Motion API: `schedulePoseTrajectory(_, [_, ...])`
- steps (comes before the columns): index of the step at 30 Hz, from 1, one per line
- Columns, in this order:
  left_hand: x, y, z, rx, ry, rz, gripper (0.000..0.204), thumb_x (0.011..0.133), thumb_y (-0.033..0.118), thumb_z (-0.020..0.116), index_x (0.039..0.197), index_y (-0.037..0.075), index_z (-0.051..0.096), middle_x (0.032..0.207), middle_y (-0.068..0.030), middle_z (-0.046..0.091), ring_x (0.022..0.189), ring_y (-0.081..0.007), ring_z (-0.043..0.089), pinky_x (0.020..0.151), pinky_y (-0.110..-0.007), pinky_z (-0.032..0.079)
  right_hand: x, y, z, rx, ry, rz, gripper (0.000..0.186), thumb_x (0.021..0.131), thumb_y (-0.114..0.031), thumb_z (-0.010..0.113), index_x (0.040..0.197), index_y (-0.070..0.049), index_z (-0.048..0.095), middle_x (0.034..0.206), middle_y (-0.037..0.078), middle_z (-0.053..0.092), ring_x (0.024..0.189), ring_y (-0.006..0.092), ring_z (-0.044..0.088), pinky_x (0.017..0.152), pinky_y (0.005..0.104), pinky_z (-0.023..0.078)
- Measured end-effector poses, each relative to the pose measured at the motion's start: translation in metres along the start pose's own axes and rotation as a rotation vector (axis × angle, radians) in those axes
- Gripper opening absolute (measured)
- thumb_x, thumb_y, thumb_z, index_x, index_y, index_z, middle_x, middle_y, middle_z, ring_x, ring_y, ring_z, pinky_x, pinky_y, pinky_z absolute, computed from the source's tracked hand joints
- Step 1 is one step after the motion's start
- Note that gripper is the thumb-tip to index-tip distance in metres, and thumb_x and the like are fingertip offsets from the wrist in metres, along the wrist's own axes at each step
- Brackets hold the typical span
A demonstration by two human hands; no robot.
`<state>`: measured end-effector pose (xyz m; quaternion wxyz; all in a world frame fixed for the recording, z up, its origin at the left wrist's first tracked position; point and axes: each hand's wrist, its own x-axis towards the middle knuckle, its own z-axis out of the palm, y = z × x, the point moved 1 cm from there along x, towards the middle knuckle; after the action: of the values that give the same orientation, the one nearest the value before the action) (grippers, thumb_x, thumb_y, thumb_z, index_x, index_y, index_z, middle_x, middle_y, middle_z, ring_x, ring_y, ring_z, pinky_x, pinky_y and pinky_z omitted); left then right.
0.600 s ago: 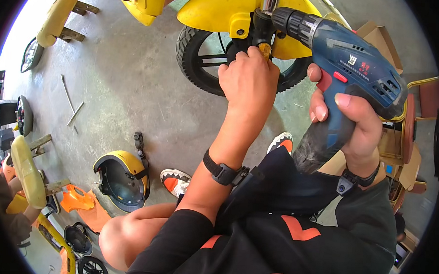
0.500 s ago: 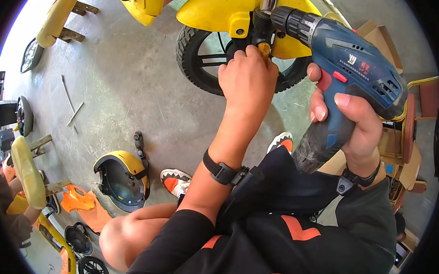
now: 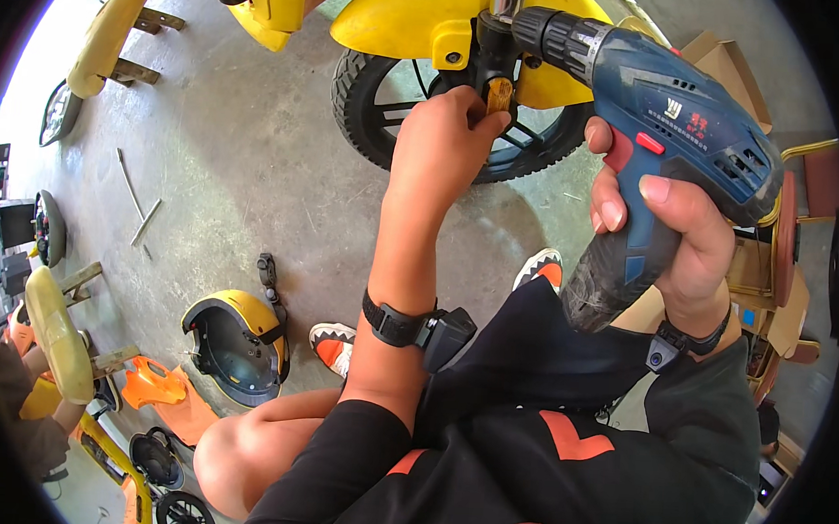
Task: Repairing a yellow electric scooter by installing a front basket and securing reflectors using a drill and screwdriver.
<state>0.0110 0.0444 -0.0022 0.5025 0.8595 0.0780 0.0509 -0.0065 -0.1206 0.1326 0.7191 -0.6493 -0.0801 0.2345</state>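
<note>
My right hand (image 3: 699,239) is wrapped round the grip of a dark blue cordless drill (image 3: 675,91), its black chuck pointing left toward the fork. The fingers lie near the drill's red trigger. My left hand (image 3: 441,143) is closed, fingers curled, beside an amber reflector (image 3: 500,95) on the fork leg (image 3: 497,52). Its thumb reaches just below the reflector; what the fingertips hold, if anything, is hidden. Behind them stands a black-spoked front wheel (image 3: 368,110) under a yellow fender (image 3: 402,22).
A yellow helmet (image 3: 233,348) lies upturned on the concrete floor, left of my shoe (image 3: 332,345). Two thin rods (image 3: 144,222) lie farther left. Yellow padded seats (image 3: 56,335) on wooden legs line the left side, with another person's arm nearby. Cardboard boxes (image 3: 732,79) stand at right.
My left hand has shifted left and slightly down off the reflector, which now shows more fully. The drill in my right hand has hardly moved.
</note>
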Motion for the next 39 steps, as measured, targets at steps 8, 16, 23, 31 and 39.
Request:
schedulePoseTrajectory(8, [0.002, -0.007, -0.004, -0.102, -0.021, -0.123, 0.032, 0.075, 0.029, 0.069, 0.078, -0.002, 0.066, 0.066, -0.015, 0.063, 0.062, -0.028, 0.06, 0.059, -0.035, 0.046, 0.0, 0.0, -0.001, 0.099, -0.076, -0.007, 0.046, 0.081, -0.01, 0.05, 0.124, 0.003, 0.042, 0.11, 0.018, 0.052, 0.076, 0.0163, 0.054, 0.069, 0.0277, 0.046])
schedulePoseTrajectory(16, [0.004, -0.003, -0.007, 0.043, 0.056, -0.222, 0.041, 0.066, 0.037, 0.076, 0.07, -0.002, 0.063, 0.063, -0.0146, 0.061, 0.061, -0.028, 0.06, 0.059, -0.036, 0.046, 0.0, 0.003, 0.003, 0.025, 0.018, -0.004, 0.061, 0.077, -0.017, 0.052, 0.131, 0.004, 0.031, 0.109, 0.021, 0.045, 0.068, 0.0145, 0.053, 0.064, 0.0278, 0.047])
schedulePoseTrajectory(23, [0.009, -0.013, 0.003, -0.094, 0.143, -0.15, 0.038, 0.061, 0.026, 0.08, 0.079, -0.001, 0.061, 0.067, -0.0122, 0.062, 0.063, -0.0284, 0.06, 0.06, -0.037, 0.045, 0.002, 0.002, 0.003, -0.014, 0.013, -0.013, 0.062, 0.077, -0.017, 0.052, 0.131, 0.004, 0.031, 0.108, 0.021, 0.045, 0.067, 0.0143, 0.053, 0.064, 0.0278, 0.047])
schedulePoseTrajectory(31, [0.013, -0.028, 0.013, -0.258, 0.116, -0.035, 0.038, 0.065, 0.019, 0.078, 0.09, -0.002, 0.058, 0.087, -0.015, 0.062, 0.079, -0.0285, 0.059, 0.069, -0.036, 0.046, 0.002, 0.001, 0.009, -0.035, 0.001, -0.022, 0.066, 0.077, -0.015, 0.051, 0.136, -0.001, 0.025, 0.108, 0.021, 0.045, 0.067, 0.0141, 0.053, 0.064, 0.0279, 0.047])
schedulePoseTrajectory(39, [0.002, -0.029, 0.013, -0.005, 0.038, 0.06, 0.047, 0.062, 0.025, 0.08, 0.089, -0.002, 0.052, 0.082, -0.0177, 0.059, 0.082, -0.0337, 0.059, 0.069, -0.041, 0.047, 0.002, 0.005, 0.012, 0.003, -0.034, -0.009, 0.067, 0.078, -0.014, 0.051, 0.138, -0.004, 0.024, 0.109, 0.021, 0.045, 0.067, 0.014, 0.052, 0.065, 0.0279, 0.047])
